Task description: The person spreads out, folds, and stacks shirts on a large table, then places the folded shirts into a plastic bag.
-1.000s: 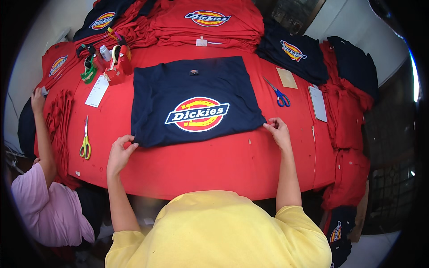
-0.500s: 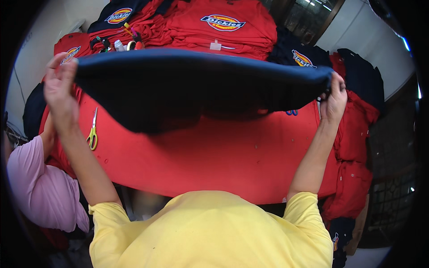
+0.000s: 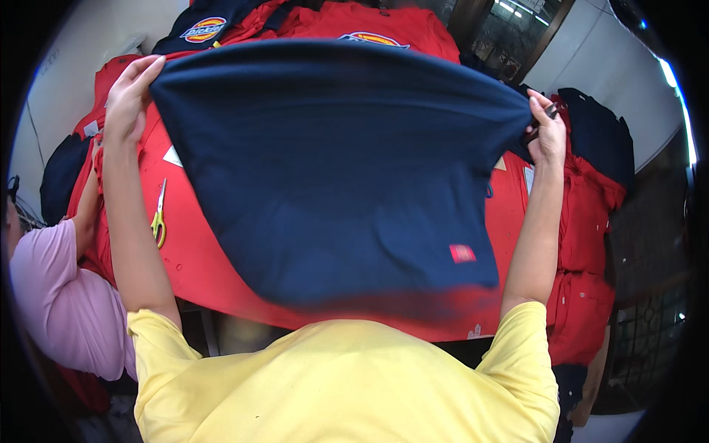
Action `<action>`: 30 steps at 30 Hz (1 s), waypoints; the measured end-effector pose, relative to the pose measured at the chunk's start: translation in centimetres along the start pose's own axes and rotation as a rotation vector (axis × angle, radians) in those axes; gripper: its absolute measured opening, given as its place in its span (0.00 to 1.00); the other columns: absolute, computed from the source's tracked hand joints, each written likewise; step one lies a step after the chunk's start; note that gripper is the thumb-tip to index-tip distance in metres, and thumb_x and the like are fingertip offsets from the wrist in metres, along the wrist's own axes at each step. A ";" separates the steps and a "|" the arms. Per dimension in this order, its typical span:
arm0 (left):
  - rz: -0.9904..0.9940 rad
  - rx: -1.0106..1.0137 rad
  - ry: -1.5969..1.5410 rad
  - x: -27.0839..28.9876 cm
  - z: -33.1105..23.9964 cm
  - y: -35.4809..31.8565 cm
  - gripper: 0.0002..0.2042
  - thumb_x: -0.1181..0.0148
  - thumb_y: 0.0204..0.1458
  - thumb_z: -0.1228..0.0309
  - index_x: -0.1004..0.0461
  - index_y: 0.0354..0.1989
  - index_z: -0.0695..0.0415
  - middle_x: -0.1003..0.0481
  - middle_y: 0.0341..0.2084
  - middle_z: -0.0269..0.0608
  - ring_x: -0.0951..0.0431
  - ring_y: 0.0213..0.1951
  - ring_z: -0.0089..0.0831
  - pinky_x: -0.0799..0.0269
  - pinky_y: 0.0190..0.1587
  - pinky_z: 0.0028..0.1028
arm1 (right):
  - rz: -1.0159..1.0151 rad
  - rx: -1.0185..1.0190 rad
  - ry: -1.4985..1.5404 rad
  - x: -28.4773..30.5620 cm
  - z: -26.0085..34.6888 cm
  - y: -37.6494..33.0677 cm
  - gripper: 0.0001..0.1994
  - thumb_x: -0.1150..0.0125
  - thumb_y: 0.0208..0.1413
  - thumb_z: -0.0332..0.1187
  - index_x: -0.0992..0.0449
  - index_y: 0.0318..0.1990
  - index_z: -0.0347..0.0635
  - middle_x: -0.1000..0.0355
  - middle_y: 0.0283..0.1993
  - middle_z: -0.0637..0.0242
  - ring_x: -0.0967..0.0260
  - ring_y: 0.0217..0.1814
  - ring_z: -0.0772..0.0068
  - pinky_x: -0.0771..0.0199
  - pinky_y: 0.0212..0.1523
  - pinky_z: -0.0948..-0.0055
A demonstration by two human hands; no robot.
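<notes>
Surface: red-covered, mostly hidden behind the lifted cloth; garment not lying on it.
Navy shirt: held up in the air between both hands, spread wide, plain side toward the camera, small red tag near its lower right; unfolded, so any folding looks not yet begun.
Red shirts: stacked at the far edge.
Left hand: fingers pinched shut on the shirt's upper left corner.
Right hand: fingers closed on the upper right corner.
Scissors: yellow-handled, lying untouched at left.
</notes>
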State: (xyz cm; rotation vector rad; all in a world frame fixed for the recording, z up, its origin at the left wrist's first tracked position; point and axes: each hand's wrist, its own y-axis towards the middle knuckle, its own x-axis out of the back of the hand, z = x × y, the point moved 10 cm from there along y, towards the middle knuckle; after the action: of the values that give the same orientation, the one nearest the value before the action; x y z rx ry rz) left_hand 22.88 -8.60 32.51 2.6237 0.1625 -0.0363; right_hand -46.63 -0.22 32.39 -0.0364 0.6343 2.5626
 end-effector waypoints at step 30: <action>0.334 0.304 0.767 -9.3 16.8 -20.7 0.15 0.42 0.55 0.61 0.23 0.38 0.64 0.23 0.35 0.50 0.22 0.40 0.46 0.29 0.45 0.36 | 0.399 -0.278 -0.927 0.2 -19.3 -16.8 0.17 0.47 0.60 0.40 0.23 0.40 0.31 0.24 0.35 0.48 0.25 0.42 0.52 0.30 0.44 0.62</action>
State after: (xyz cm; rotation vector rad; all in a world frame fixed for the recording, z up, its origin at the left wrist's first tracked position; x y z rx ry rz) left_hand 11.16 0.05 8.33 2.7827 -0.0290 1.1403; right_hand -40.63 4.25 7.88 1.2040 -0.0887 2.6005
